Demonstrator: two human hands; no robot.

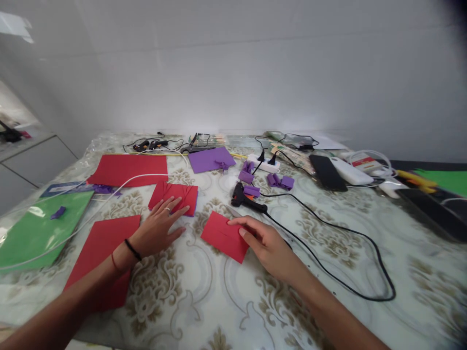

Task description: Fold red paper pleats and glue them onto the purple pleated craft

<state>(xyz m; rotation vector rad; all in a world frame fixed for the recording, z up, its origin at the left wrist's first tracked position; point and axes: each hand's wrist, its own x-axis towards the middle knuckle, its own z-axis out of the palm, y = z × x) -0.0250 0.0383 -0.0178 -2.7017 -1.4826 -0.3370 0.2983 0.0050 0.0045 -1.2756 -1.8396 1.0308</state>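
Observation:
My left hand (pixel 159 228) lies with spread fingers on a small stack of red pieces (pixel 186 191), which shows a purple edge at its right side. Between the thumb and fingers of my right hand (pixel 268 245) is the right edge of a red rectangular sheet (pixel 223 237), tilted over the table and marked with a thin line across its middle. Just beyond that hand, a black glue gun (pixel 248 200) with an orange trigger rests on its side. A pale pointed piece (pixel 233 211) shows beside it, its rest hidden by my hand.
Larger red sheets (pixel 105 243) and a green sheet (pixel 44 233) lie at left. Purple rolled pieces (pixel 280 181) sit near a white power strip (pixel 263 163). A black cable (pixel 379 262) loops at right, near phones (pixel 327 172). A purple sheet (pixel 204 161) lies behind.

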